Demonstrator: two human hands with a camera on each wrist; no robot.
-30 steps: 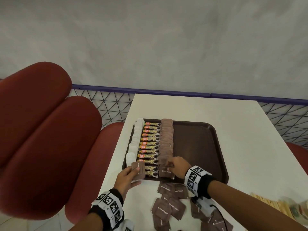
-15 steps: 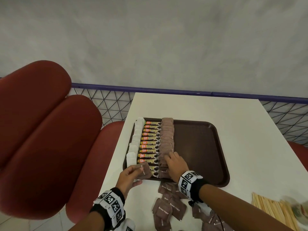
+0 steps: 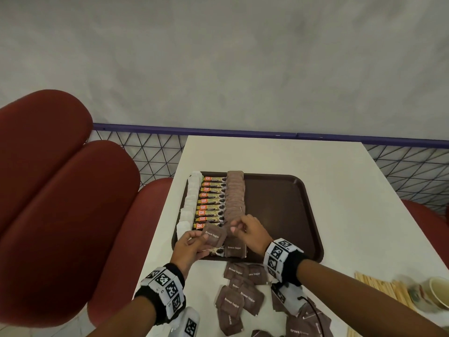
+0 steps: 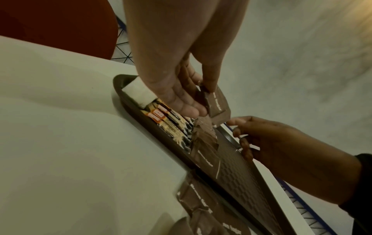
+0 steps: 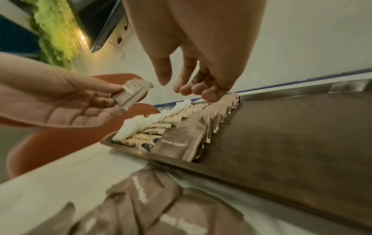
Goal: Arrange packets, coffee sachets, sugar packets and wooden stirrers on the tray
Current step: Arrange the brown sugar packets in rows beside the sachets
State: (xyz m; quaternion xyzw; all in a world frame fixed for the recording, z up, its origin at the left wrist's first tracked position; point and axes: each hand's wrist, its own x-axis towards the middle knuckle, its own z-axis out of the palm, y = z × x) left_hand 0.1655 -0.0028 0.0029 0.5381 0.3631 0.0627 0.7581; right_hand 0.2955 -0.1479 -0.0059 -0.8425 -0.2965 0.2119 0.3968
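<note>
A dark brown tray holds three rows along its left side: white packets, coffee sachets and brown sugar packets. My left hand pinches a brown sugar packet between thumb and fingers, just above the tray's near left corner. The left wrist view shows that packet in the same pinch. My right hand hovers right beside it over the near end of the brown row, holding nothing. In the right wrist view its fingers hang loosely curved.
Several loose brown sugar packets lie on the white table in front of the tray. Wooden stirrers and a paper cup sit at the near right. Red chairs stand to the left. The tray's right half is bare.
My right hand has lifted off the near end of the brown sugar row and come toward the left hand. My left hand has carried its packet right, closer to that row.
</note>
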